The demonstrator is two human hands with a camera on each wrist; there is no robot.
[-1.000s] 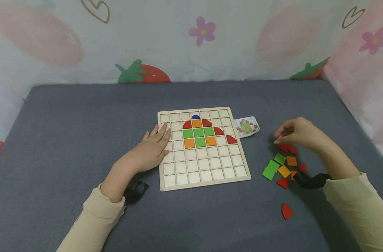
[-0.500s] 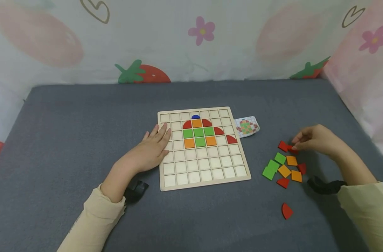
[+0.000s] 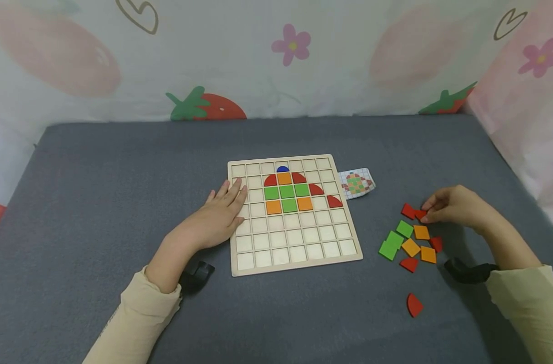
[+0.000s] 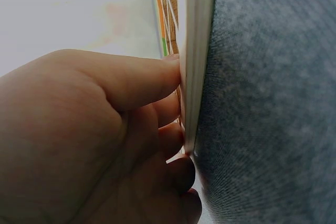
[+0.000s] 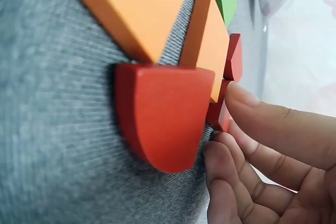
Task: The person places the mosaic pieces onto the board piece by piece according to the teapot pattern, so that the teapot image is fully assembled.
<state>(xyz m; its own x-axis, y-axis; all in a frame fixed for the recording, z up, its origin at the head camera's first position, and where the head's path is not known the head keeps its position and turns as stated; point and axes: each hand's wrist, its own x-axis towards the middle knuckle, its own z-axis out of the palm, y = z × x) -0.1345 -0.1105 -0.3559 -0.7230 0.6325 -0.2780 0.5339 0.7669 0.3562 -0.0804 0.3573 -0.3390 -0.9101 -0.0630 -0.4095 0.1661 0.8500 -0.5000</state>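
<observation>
a red piece [image 3: 420, 215] lies at the far end of the loose pile, well to the right of the board, and my right hand [image 3: 458, 205] has it pinched. my thumb and fingertips are drawn in to about its thickness; i cannot tell whether it is lifted off the cloth at all. just to its left is a second red piece [image 3: 408, 211]. nearer me are three orange squares [image 3: 421, 232], with three green squares [image 3: 395, 239] along their left side. one red wedge [image 3: 436, 243] sits to their right, another [image 3: 409, 264] just below, and a stray red quarter-round [image 3: 414, 305] lies apart, closest to me.

my left hand [image 3: 215, 217] rests flat on the left edge of the wooden board [image 3: 277, 237], fingers extended, gripping nothing. in the board's cells are a blue half-round [image 3: 283, 169] at the top, with red, orange and green tiles below it. a patterned card [image 3: 357, 183] sticks out from its right edge. everything lies on grey cloth [image 3: 99, 202], and behind hangs a curtain [image 3: 235, 50] printed with strawberries and flowers.
</observation>
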